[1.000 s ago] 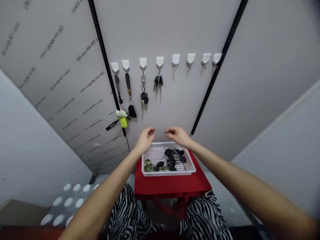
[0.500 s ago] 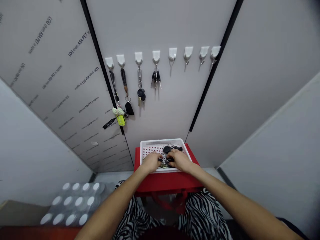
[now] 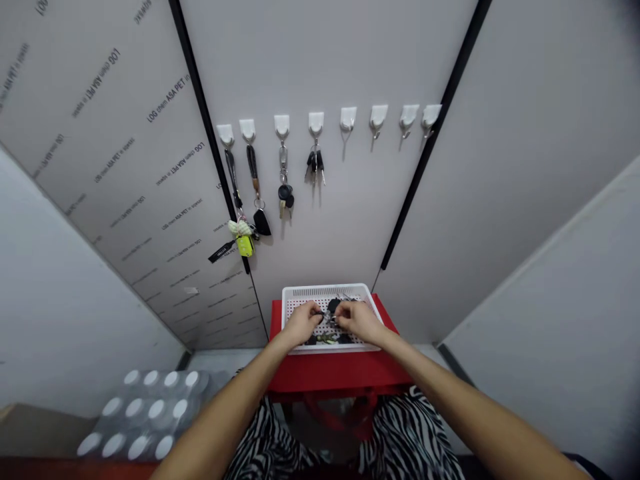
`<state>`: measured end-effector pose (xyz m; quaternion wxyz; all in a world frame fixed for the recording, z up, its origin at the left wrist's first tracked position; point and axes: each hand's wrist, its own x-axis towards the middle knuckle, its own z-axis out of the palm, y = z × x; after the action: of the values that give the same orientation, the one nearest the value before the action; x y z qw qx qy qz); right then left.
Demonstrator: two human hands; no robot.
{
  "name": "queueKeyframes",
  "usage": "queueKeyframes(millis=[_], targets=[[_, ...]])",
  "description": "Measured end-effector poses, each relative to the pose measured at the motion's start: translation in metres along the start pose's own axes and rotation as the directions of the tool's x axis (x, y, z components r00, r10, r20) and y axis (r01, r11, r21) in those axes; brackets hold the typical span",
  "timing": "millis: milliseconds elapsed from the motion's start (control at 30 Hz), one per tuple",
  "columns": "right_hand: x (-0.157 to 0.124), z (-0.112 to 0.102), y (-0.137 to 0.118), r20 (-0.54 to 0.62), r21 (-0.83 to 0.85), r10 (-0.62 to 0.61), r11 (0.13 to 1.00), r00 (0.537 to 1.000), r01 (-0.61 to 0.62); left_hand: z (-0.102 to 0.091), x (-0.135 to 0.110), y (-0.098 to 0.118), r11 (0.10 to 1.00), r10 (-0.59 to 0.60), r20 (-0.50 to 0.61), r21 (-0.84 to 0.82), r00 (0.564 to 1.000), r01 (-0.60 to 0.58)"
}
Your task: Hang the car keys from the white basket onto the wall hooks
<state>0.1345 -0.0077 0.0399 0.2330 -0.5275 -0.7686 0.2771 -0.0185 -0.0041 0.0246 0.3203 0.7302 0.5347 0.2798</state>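
Observation:
A white perforated tray (image 3: 300, 293) sits on a small red table (image 3: 280, 380) and holds several black-headed keys (image 3: 336, 305). My left hand (image 3: 303, 323) and my right hand (image 3: 361, 321) are both inside the tray, fingers curled and pinched together around a bunch of keys between them. A row of white wall hooks (image 3: 282, 125) runs above. The left hooks carry key bunches: one with a yellow tag (image 3: 245, 245), one with a black fob (image 3: 263, 222), one with round black keys (image 3: 286, 195) and a small black bunch (image 3: 315, 162). The right hooks (image 3: 378, 116) hang bare.
Grey wall panels with black seams (image 3: 415, 180) stand behind the table. A pack of bottles with white caps (image 3: 145, 417) lies on the floor at lower left. My knees in zebra-striped cloth (image 3: 405, 433) are under the table's front edge.
My hands came down from in front of the wall into the tray. They now pinch keys a little further back in it than half a second ago.

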Motion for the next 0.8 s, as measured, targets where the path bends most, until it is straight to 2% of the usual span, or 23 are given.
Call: queueKeyframes(millis=[133,267,367,533,700,800], targets=[[0.007,-0.012,-0.007,-0.015,0.376,0.114,0.921,0.993,-0.1,-0.009,0.006,0.008,0.972,-0.029,-0.042,-0.232,0.999,0.018],[0.012,-0.029,-0.023,-0.023,0.553,0.174,0.823,0.984,-0.133,-0.019,0.009,0.023,0.924,-0.001,-0.043,-0.382,0.999,-0.016],[0.017,-0.044,-0.035,-0.068,0.573,0.161,0.814,0.985,-0.093,-0.027,0.012,0.032,0.901,0.005,-0.046,-0.434,0.999,-0.024],[0.026,-0.078,-0.063,-0.14,0.568,0.109,0.823,0.984,-0.01,-0.042,0.023,0.054,0.912,0.063,-0.116,-0.398,0.991,-0.105],[0.033,-0.109,-0.093,-0.204,0.586,0.051,0.806,0.978,0.08,-0.061,0.04,0.096,0.87,0.206,-0.223,-0.404,0.953,-0.282],[0.038,-0.121,-0.103,-0.243,0.574,0.006,0.807,0.97,0.139,-0.071,0.049,0.118,0.83,0.223,-0.227,-0.466,0.948,-0.307]])
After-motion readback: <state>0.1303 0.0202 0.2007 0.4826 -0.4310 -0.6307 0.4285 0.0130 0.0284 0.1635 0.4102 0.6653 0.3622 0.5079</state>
